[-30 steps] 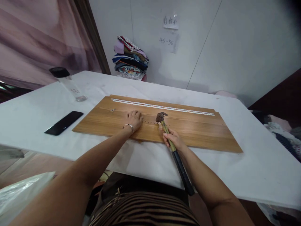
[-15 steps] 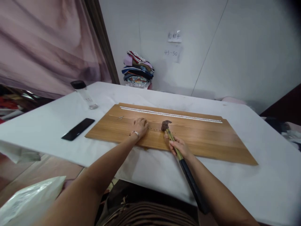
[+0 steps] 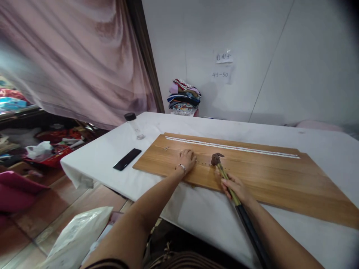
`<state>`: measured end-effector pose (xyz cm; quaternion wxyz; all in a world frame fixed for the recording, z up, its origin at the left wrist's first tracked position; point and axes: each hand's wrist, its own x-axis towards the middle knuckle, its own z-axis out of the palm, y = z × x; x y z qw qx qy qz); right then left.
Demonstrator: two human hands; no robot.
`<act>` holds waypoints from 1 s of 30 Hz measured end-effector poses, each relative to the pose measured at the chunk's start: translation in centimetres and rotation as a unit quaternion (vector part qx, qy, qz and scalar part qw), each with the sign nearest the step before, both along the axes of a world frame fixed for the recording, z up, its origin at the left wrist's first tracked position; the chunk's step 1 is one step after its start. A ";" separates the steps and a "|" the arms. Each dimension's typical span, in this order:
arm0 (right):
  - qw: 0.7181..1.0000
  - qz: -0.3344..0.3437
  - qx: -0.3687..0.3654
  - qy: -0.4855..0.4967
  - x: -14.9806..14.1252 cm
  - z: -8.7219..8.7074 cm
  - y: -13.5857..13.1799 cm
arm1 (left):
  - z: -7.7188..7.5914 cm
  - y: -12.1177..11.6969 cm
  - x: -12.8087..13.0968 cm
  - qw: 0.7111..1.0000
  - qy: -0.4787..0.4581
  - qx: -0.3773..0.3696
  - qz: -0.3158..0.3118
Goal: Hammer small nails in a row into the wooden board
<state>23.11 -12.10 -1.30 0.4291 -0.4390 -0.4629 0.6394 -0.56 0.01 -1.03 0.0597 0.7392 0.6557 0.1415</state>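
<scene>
A wooden board (image 3: pixel 260 175) lies on the table, with a row of small nails (image 3: pixel 205 163) standing in it. My left hand (image 3: pixel 187 160), a bracelet on its wrist, rests palm down on the board at the left end of that row, its fingers laid on the wood. What is under the palm is hidden. In my right hand (image 3: pixel 235 186) is a claw hammer (image 3: pixel 224 173), gripped on the yellow part of its handle. The rusty head is at the right part of the nail row; whether it touches the board I cannot tell. A few loose nails (image 3: pixel 166 148) lie left of my left hand.
Two white measuring strips (image 3: pixel 232 147) run along the board's far side. Left of the board are a black phone (image 3: pixel 127 159) and a clear bottle with a black lid (image 3: pixel 135 127). Folded clothes (image 3: pixel 184 98) are stacked by the wall, and a white bag (image 3: pixel 81 235) is at lower left.
The view has swung to the left, so the board, hands and hammer appear further right and a little lower. Both hands keep about the same places on the board and hammer.
</scene>
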 end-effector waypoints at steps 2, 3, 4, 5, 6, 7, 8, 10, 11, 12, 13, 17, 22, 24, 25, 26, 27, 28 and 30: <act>1.000 -0.002 0.000 -0.002 0.0 0.0 0.0 | 0.1 0.0 0.0 1.000 0.000 -0.001 -0.001; 1.000 -0.004 0.001 -0.001 -0.1 0.0 0.0 | 0.2 -0.1 0.0 1.000 0.000 -0.004 -0.001; 1.000 -0.006 0.001 0.000 -0.1 0.0 0.0 | 0.2 -0.1 0.0 1.000 0.000 -0.007 -0.001; 1.000 -0.008 0.002 0.002 -0.1 0.0 0.0 | 0.3 -0.2 0.0 1.000 0.000 -0.010 -0.001; 1.000 -0.010 0.002 0.002 -0.1 0.1 0.0 | 0.4 -0.2 0.0 1.000 0.000 -0.012 -0.001; 1.000 -0.011 0.001 0.001 -0.1 0.1 0.0 | 0.5 -0.3 0.1 1.000 0.000 -0.013 -0.001; 1.000 -0.011 0.000 0.000 -0.1 0.1 0.0 | 0.5 -0.3 0.1 1.000 -0.001 -0.012 -0.001; 1.000 -0.013 -0.001 -0.001 -0.1 0.2 0.0 | 0.5 -0.2 0.1 1.000 -0.004 -0.009 -0.003; 1.000 -0.014 -0.001 0.000 -0.1 0.2 0.0 | 0.5 -0.2 0.1 1.000 -0.007 -0.008 -0.004; 1.000 -0.017 -0.001 0.001 -0.1 0.2 0.0 | 0.5 -0.2 0.1 1.000 -0.011 -0.007 -0.005; 1.000 -0.019 0.000 0.003 -0.1 0.1 0.0 | 0.5 -0.1 0.1 1.000 -0.015 -0.007 -0.005; 1.000 -0.018 0.003 0.004 0.0 -0.1 0.0 | 0.3 0.0 0.1 1.000 -0.022 -0.007 -0.008; 1.000 -0.020 0.017 0.014 0.0 -0.2 0.0 | 0.2 -0.1 0.1 1.000 0.000 0.001 -0.010; 0.999 -0.019 0.028 0.013 0.0 -0.1 0.0 | 0.3 -0.1 0.1 1.000 0.005 0.000 -0.011; 0.999 -0.015 0.030 0.009 0.0 0.0 0.0 | 0.3 -0.1 0.1 1.000 0.006 -0.002 -0.012; 1.000 -0.009 0.029 0.005 0.0 0.1 0.0 | 0.4 -0.1 0.1 1.000 0.007 -0.003 -0.013; 1.000 -0.003 0.027 0.004 0.0 0.2 0.0 | 0.5 -0.1 0.1 1.000 0.007 -0.005 -0.015; 1.000 0.000 0.027 0.005 0.0 0.4 0.0 | 0.5 -0.1 0.1 1.000 0.008 -0.006 -0.016; 0.999 -0.009 0.028 0.015 0.0 0.6 0.0 | 0.6 0.1 0.1 1.000 0.005 0.000 -0.017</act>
